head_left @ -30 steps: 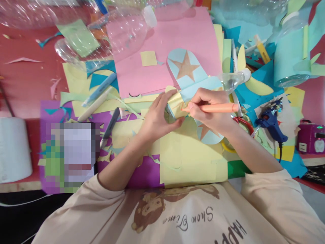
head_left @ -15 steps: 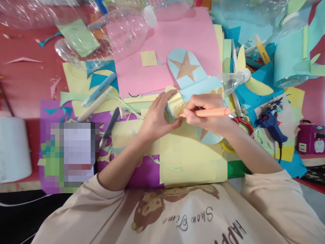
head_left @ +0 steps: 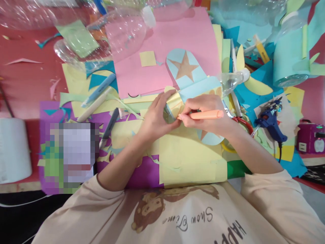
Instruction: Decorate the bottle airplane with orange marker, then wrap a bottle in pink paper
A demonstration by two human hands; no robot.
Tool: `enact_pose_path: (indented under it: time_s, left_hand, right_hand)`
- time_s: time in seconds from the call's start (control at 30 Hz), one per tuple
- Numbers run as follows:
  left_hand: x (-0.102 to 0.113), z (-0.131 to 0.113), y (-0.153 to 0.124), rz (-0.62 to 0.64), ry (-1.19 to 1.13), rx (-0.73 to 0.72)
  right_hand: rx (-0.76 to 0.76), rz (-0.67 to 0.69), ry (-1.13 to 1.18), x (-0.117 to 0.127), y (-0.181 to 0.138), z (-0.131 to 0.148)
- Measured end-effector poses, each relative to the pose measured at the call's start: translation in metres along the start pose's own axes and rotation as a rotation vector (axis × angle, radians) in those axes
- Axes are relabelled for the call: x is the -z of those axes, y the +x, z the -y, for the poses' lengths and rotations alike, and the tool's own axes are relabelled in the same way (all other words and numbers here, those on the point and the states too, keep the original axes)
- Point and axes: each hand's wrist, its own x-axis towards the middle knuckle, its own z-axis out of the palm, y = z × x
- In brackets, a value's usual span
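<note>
A paper-covered bottle plane (head_left: pixel 198 88) lies across the middle of the table, with light blue wings bearing orange stars, a clear bottle neck and a yellow-green propeller (head_left: pixel 247 79) at its right end. My left hand (head_left: pixel 154 118) is wrapped round its yellow tail end and holds it steady. My right hand (head_left: pixel 207 113) grips an orange marker (head_left: pixel 203 115) like a pen, its tip pressed to the yellow paper beside my left thumb.
Coloured paper sheets and scraps cover the red table. Clear plastic bottles (head_left: pixel 122 30) lie at the top left, a blue glue gun (head_left: pixel 270 123) and red-handled scissors (head_left: pixel 245 123) at the right, markers (head_left: pixel 99 89) at the left, a white roll (head_left: pixel 14 149) at the far left.
My right hand and the orange marker have slid left along the plane's yellow body, and the tip now sits closer to my left thumb. My left hand has kept its hold.
</note>
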Motion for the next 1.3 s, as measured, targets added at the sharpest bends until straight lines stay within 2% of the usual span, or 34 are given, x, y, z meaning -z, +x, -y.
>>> enact_pose_path:
  time_s: [0.13,0.27,0.43,0.73,1.17,1.3]
  left_hand:
    - [-0.0009,-0.0006,-0.0005,-0.018,0.027,-0.021]
    - [-0.0027,0.0000,-0.0021,-0.032,0.097,-0.069]
    - [-0.0033,0.0021,-0.0034,-0.031,0.128,-0.098]
    - [-0.0041,0.0027,-0.0043,-0.027,0.132,-0.082]
    - [-0.0037,0.0021,-0.0016,-0.014,0.081,-0.052]
    - [-0.0022,0.0017,-0.0016,-0.005,0.043,-0.038]
  right_hand:
    - [-0.049,-0.165,0.229,0.0022,-0.0011,0.0003]
    - [-0.068,-0.266,0.282,0.0005,-0.0029,-0.0019]
    - [-0.069,-0.242,0.239,-0.0037,-0.0036,-0.0038]
    - [0.043,-0.258,0.224,-0.0058,0.0003,-0.0020]
    - [0.014,-0.177,0.156,-0.0058,-0.0015,0.0012]
    - [-0.029,-0.109,0.067,-0.0045,-0.0017,0.0038]
